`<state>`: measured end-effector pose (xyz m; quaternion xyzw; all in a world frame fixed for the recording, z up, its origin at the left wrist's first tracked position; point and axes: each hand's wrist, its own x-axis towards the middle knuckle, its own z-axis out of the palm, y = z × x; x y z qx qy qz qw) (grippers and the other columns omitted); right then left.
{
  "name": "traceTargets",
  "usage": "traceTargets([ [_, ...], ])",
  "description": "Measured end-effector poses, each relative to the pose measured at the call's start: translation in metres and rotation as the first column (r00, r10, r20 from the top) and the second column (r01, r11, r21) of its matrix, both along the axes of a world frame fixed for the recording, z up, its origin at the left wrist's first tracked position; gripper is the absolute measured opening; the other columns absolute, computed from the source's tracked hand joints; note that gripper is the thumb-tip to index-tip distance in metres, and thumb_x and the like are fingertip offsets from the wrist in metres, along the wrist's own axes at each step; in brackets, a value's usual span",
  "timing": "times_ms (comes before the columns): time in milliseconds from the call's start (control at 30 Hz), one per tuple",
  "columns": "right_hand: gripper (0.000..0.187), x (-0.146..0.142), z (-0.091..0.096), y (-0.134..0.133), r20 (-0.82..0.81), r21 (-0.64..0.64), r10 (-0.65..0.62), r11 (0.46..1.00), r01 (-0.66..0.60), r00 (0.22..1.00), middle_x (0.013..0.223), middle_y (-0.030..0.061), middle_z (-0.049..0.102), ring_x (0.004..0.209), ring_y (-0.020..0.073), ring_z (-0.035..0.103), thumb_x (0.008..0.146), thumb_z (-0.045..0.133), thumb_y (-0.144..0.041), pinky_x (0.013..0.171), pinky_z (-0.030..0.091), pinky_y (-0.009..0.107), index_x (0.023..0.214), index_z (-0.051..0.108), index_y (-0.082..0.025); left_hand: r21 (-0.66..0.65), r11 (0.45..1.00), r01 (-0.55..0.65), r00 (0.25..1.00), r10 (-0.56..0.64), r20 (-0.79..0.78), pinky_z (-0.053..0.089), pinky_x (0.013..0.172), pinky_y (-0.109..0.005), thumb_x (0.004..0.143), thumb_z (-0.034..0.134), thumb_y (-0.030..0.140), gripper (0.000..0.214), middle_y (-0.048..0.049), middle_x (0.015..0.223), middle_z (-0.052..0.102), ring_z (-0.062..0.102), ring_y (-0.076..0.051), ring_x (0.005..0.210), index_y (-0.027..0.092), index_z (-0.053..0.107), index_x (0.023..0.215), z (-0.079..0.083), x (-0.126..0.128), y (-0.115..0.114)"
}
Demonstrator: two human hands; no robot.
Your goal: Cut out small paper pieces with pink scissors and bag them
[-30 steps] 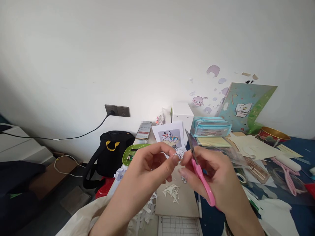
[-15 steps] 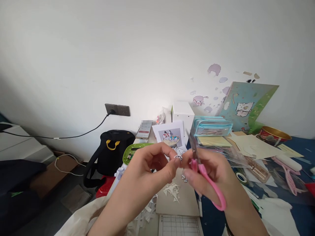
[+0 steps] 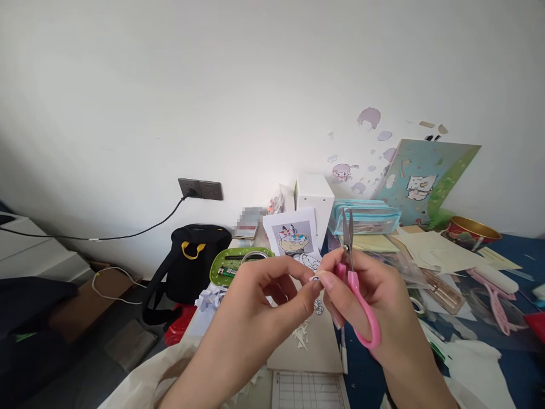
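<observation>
Being pinched above the cardboard (image 3: 306,360), a paper piece (image 3: 315,278) is held by the left hand (image 3: 272,301) and, seemingly, the right hand (image 3: 374,289), where scissors (image 3: 354,282) are gripped, pointing away.

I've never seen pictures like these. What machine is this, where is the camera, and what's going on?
No machine: these are a person's own bare hands, filmed by one camera worn on the head, looking forward and down. The left hand pinches a small white paper piece, and the right hand meets it with its fingertips while holding pink-handled scissors, blades upward. Below, paper scraps lie on a grey-brown board. Beyond are a printed picture, a clear, blue-trimmed pencil case and a green tray.
</observation>
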<state>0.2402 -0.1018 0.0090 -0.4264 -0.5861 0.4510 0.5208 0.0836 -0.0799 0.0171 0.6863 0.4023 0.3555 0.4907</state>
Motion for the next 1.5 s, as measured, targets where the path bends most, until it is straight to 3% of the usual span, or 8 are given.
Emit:
traceTargets([
  [233, 0.01, 0.009, -0.006, 0.003, 0.004, 0.023, 0.056, 0.998, -0.056, 0.998, 0.06, -0.0097, 0.041, 0.043, 0.0041, 0.034, 0.084, 0.063, -0.024, 0.04, 0.027, 0.015, 0.083, 0.053, -0.024, -0.009, 0.998, -0.068, 0.994, 0.069, 0.089, 0.036, 0.051, -0.021, 0.082, 0.062, 0.042, 0.02, 0.0027, 0.065, 0.056, 0.045, -0.01, 0.056, 0.022, 0.064, 0.08, -0.002, -0.007, 0.0],
  [467, 0.012, 0.024, 0.0, -0.004, 0.337, -0.116, 0.265, 0.964, -0.24, 0.903, 0.059, -0.0073, 0.042, 0.05, 0.0079, 0.035, 0.076, 0.063, -0.021, 0.046, 0.03, 0.019, 0.088, 0.061, -0.024, -0.006, 0.993, -0.121, 0.977, 0.121, 0.174, 0.035, 0.048, -0.016, 0.082, 0.064, 0.036, 0.013, 0.0058, 0.058, 0.053, 0.045, -0.007, 0.051, 0.023, 0.064, 0.08, 0.005, -0.014, -0.002],
  [733, 0.018, 0.025, 0.003, -0.004, 0.548, -0.099, 0.22, 0.975, -0.199, 0.807, 0.055, -0.0069, 0.039, 0.049, 0.0083, 0.036, 0.075, 0.066, -0.019, 0.044, 0.033, 0.017, 0.092, 0.067, -0.022, -0.022, 0.998, -0.06, 0.972, 0.064, 0.224, 0.036, 0.047, -0.013, 0.081, 0.065, 0.03, 0.017, 0.0051, 0.06, 0.054, 0.044, -0.005, 0.05, 0.018, 0.062, 0.07, 0.012, -0.016, -0.001],
  [933, 0.02, 0.03, 0.0, -0.008, 0.668, -0.018, 0.193, 0.97, -0.244, 0.718, 0.053, -0.0061, 0.04, 0.046, 0.0091, 0.038, 0.076, 0.067, -0.021, 0.042, 0.034, 0.018, 0.096, 0.069, -0.021, -0.082, 0.992, -0.098, 0.971, 0.113, 0.213, 0.033, 0.047, -0.017, 0.081, 0.065, 0.034, 0.021, 0.0035, 0.062, 0.053, 0.042, -0.007, 0.053, 0.017, 0.06, 0.069, 0.011, -0.014, -0.003],
  [1167, 0.007, 0.029, 0.001, -0.006, 0.704, -0.02, 0.161, 0.978, -0.208, 0.691, 0.054, -0.0051, 0.038, 0.048, 0.01, 0.035, 0.077, 0.064, -0.02, 0.043, 0.034, 0.019, 0.082, 0.068, -0.02, -0.085, 0.991, -0.1, 0.973, 0.115, 0.198, 0.029, 0.046, -0.02, 0.08, 0.064, 0.036, 0.022, 0.0027, 0.06, 0.051, 0.039, -0.008, 0.052, 0.018, 0.06, 0.069, 0.008, -0.016, -0.004],
  [1500, 0.009, 0.03, -0.001, -0.008, 0.729, -0.034, 0.162, 0.979, -0.201, 0.665, 0.054, -0.005, 0.042, 0.048, 0.01, 0.035, 0.08, 0.06, -0.023, 0.044, 0.033, 0.019, 0.084, 0.068, -0.023, -0.037, 0.994, -0.1, 0.981, 0.104, 0.162, 0.032, 0.047, -0.021, 0.082, 0.063, 0.035, 0.018, 0.0032, 0.056, 0.049, 0.04, -0.01, 0.052, 0.02, 0.061, 0.072, 0.009, -0.018, -0.003],
])
